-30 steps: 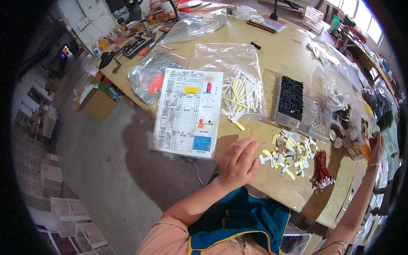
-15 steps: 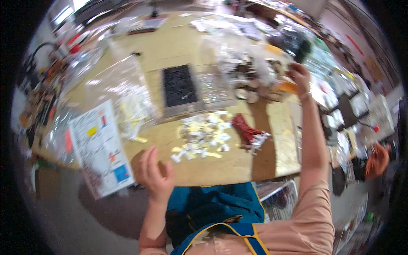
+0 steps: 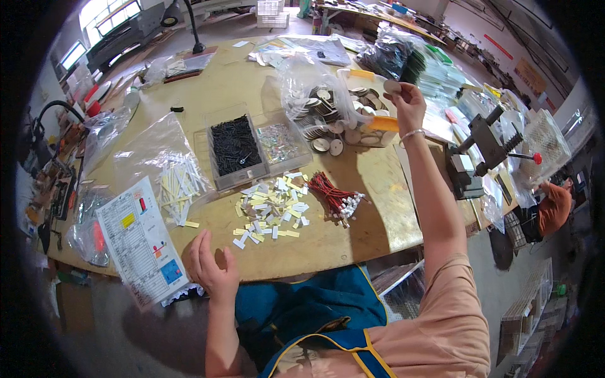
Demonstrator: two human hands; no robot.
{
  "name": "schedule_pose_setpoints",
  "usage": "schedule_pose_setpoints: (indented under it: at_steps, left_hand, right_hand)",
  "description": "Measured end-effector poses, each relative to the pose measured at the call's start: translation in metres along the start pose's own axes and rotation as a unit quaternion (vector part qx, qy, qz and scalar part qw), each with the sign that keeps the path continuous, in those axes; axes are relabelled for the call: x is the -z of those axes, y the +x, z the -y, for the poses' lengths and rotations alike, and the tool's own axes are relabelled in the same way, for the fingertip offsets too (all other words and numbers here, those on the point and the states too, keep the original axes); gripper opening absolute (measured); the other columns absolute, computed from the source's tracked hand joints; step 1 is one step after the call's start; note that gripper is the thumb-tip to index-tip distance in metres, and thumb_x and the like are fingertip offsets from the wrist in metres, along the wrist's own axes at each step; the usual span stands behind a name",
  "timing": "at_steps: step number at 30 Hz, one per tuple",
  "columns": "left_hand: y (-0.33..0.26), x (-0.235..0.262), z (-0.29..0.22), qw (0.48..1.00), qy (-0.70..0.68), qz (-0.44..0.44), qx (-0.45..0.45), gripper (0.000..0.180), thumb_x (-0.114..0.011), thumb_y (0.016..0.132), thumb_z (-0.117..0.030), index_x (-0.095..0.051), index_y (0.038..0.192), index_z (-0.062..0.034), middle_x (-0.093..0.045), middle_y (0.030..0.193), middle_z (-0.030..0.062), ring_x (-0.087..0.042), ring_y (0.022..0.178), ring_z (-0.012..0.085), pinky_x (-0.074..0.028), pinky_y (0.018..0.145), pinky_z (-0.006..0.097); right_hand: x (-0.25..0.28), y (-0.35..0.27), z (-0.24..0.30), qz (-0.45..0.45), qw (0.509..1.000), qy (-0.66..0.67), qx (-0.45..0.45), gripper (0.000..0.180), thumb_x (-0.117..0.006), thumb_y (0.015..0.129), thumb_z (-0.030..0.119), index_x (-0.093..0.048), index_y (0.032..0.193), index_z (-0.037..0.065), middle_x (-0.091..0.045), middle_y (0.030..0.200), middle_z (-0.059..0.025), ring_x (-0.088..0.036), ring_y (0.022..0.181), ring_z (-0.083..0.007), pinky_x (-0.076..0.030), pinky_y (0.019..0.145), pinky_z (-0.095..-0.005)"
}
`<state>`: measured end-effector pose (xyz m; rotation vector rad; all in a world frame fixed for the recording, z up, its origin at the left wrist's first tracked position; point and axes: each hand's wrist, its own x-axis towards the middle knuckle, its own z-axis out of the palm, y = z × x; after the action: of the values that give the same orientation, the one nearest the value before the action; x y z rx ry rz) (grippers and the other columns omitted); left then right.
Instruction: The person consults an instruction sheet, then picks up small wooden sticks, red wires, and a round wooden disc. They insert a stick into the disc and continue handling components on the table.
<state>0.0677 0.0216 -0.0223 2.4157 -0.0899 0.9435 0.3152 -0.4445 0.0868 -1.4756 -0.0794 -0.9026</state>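
Observation:
Raised at the right, my right hand (image 3: 409, 108) pinches a round flat metal disc (image 3: 391, 87) between thumb and fingers. Below it stands a clear container with orange handles (image 3: 382, 123), holding more discs. Beside the container, a plastic bag (image 3: 301, 79) and several loose discs (image 3: 320, 145) lie on the table. At the front edge my left hand (image 3: 214, 269) is open and holds nothing, its fingers apart. Nearest to it are a printed sheet (image 3: 140, 242) on its left and a pile of small white and yellow strips (image 3: 272, 205) ahead of it.
A tray of black parts (image 3: 234, 145) adjoins a box of small clear pieces (image 3: 279, 143). Red wires with white connectors (image 3: 334, 194) lie in a bundle. A dark hand press (image 3: 482, 154) stands at the right edge. Farther right sits another person (image 3: 554, 211) in orange.
My right hand has lifted away from the disc container and now shows a disc in its fingers. The view has shifted and sharpened. My left hand remains open near the table edge.

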Motion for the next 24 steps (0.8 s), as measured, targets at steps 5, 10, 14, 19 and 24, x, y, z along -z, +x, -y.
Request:
schedule_pose_setpoints:
  at_steps: [5, 10, 14, 19, 24]
  left_hand:
    - [0.004, 0.006, -0.001, 0.998, -0.033, -0.017, -0.046, 0.046, -0.069, 0.08, -0.006, -0.06, 0.125, 0.0021, -0.062, 0.127, 0.0184, -0.057, 0.118, 0.0355, -0.042, 0.104, 0.044]
    - [0.013, 0.013, -0.049, 0.959, -0.273, 0.04, 0.063, 0.044, -0.073, 0.085, -0.01, -0.061, 0.126, 0.0028, -0.062, 0.131, 0.016, -0.06, 0.12, 0.0275, -0.046, 0.103, 0.038]
    - [0.012, 0.004, -0.105, 0.739, -0.643, 0.155, 0.131, 0.068, -0.082, 0.084, -0.018, -0.05, 0.138, 0.0068, -0.057, 0.136, 0.0175, -0.056, 0.126, 0.0243, -0.04, 0.111, 0.037]
    - [0.011, 0.009, -0.128, 0.673, -0.701, 0.154, 0.179, 0.064, -0.081, 0.084, -0.011, -0.05, 0.137, 0.0043, -0.058, 0.135, 0.019, -0.058, 0.124, 0.0237, -0.046, 0.107, 0.035]
    - [-0.004, 0.005, -0.133, 0.66, -0.72, 0.105, 0.186, 0.057, -0.08, 0.084, -0.01, -0.053, 0.133, 0.0038, -0.061, 0.133, 0.0199, -0.062, 0.119, 0.0246, -0.049, 0.103, 0.036]
  right_hand:
    - [-0.019, -0.075, 0.069, 0.139, 0.936, -0.206, 0.251, 0.025, -0.066, 0.078, -0.014, -0.067, 0.096, 0.002, -0.065, 0.099, -0.0115, -0.068, 0.09, -0.021, -0.057, 0.074, -0.0303]
    - [-0.039, -0.199, 0.137, 0.306, 0.886, -0.231, 0.262, 0.012, -0.076, 0.08, 0.007, -0.073, 0.091, 0.011, -0.063, 0.082, -0.0078, -0.063, 0.07, -0.0251, -0.05, 0.061, -0.0359]
    - [-0.053, -0.243, 0.158, 0.319, 0.866, -0.132, 0.362, 0.019, -0.077, 0.075, 0.009, -0.074, 0.094, 0.008, -0.066, 0.092, -0.008, -0.063, 0.076, -0.0263, -0.049, 0.064, -0.0372]
    - [-0.047, -0.276, 0.166, 0.295, 0.918, -0.107, 0.243, 0.025, -0.075, 0.073, 0.0, -0.075, 0.097, 0.008, -0.063, 0.095, -0.0078, -0.064, 0.084, -0.0246, -0.051, 0.07, -0.0343]
    - [-0.044, -0.301, 0.167, 0.259, 0.953, -0.056, 0.148, 0.03, -0.072, 0.076, -0.014, -0.073, 0.101, 0.004, -0.061, 0.099, -0.0106, -0.064, 0.091, -0.0228, -0.053, 0.078, -0.0312]
